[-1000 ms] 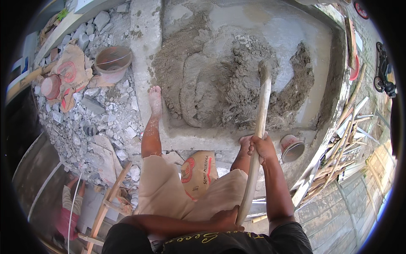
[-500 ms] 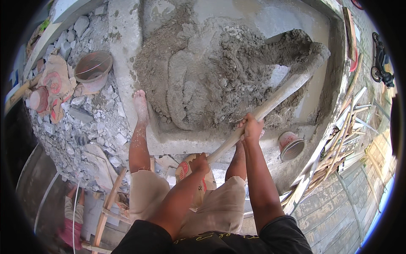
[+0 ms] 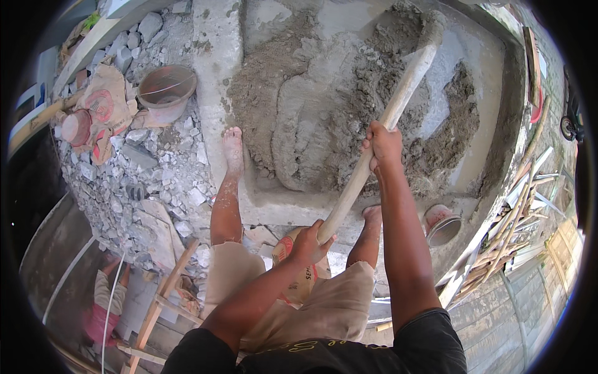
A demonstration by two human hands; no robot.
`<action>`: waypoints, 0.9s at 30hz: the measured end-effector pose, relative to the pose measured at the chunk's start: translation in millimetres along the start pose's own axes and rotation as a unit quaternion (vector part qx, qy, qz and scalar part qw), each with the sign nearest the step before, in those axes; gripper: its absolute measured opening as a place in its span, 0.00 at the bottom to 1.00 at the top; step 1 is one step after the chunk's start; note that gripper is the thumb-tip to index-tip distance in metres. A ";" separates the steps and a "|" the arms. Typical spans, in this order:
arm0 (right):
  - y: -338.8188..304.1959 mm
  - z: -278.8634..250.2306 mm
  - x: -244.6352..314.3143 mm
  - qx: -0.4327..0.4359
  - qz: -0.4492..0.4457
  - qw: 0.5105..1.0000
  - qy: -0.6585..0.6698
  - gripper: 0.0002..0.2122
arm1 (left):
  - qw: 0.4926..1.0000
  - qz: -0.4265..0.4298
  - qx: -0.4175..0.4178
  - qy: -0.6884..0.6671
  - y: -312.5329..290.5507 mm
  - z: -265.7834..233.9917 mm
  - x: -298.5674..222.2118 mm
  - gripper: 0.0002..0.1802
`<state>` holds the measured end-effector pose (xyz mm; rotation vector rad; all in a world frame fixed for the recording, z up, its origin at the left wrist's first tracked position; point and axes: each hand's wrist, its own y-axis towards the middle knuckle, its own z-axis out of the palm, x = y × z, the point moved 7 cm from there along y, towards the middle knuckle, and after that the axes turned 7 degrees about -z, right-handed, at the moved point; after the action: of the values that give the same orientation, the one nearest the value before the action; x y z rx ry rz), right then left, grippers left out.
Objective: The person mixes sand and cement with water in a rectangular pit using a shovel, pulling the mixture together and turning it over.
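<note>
Both my hands are wrapped round the long wooden handle (image 3: 355, 190) of a hoe. My left hand (image 3: 309, 244) grips its near end in front of my shorts. My right hand (image 3: 383, 143) is closed farther up the shaft, over the wet grey mortar (image 3: 311, 131). From there the handle slants away to the far right, where the hoe's head is caked and partly buried in a mortar clump (image 3: 398, 28). The mortar lies heaped in a shallow concrete trough (image 3: 261, 210) with greyish water along its far and right sides.
Broken rubble (image 3: 165, 149) covers the left, with a large bucket (image 3: 167, 93) and a small bucket (image 3: 76, 128). Another small bucket (image 3: 442, 224) stands by my right foot. A paper sack (image 3: 299, 280) lies between my legs. A wooden ladder (image 3: 152, 311) and another person (image 3: 103, 305) are lower left.
The hoe head has moved leftward and farther off, exposing watery ground at the right of the heap. My right hand has moved forward with the handle. The whole view has shifted slightly.
</note>
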<state>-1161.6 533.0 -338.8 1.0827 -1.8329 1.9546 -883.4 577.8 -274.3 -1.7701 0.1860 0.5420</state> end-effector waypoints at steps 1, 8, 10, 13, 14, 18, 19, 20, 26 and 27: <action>14.3 18.0 -12.8 0.010 0.013 1.000 -0.009 0.07 | 0.999 -0.029 -0.030 0.003 4.9 -15.1 0.8 0.27; 22.9 78.4 -128.4 0.004 0.154 0.983 -0.101 0.07 | 0.988 -0.136 -0.072 0.005 -20.0 -66.1 39.4 0.20; 9.1 83.0 -141.5 0.000 0.174 0.978 -0.117 0.08 | 0.980 -0.193 -0.042 -0.002 -36.0 -71.9 50.9 0.20; -16.5 83.8 -172.7 0.026 0.214 0.968 -0.126 0.07 | 0.987 -0.127 -0.092 0.018 -64.9 -66.3 61.3 0.21; -25.1 81.4 -183.5 0.026 0.215 0.968 -0.128 0.07 | 0.987 -0.128 -0.092 0.016 -74.0 -64.1 64.3 0.21; -61.7 65.9 -226.2 0.042 0.257 0.956 -0.138 0.06 | 0.973 -0.224 -0.046 -0.029 -112.2 -47.4 79.6 0.22; -69.6 63.2 -234.0 0.051 0.264 0.953 -0.139 0.07 | 0.971 -0.230 -0.047 -0.044 -119.6 -44.8 82.4 0.22; -78.2 61.9 -242.1 0.053 0.267 0.953 -0.137 0.07 | 0.971 -0.232 -0.049 -0.042 -126.8 -44.1 85.3 0.22; -128.7 31.1 -295.6 0.036 0.353 0.927 -0.120 0.06 | 0.966 -0.254 -0.003 -0.047 -166.4 -24.8 97.5 0.23; -127.1 23.7 -300.1 0.053 0.376 0.918 -0.116 0.06 | 0.965 -0.262 0.010 -0.011 -163.0 -31.1 73.0 0.24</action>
<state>-864.9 623.1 -442.1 0.7012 -2.5797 2.4200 -745.7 604.2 -159.2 -1.7036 -0.2880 0.1734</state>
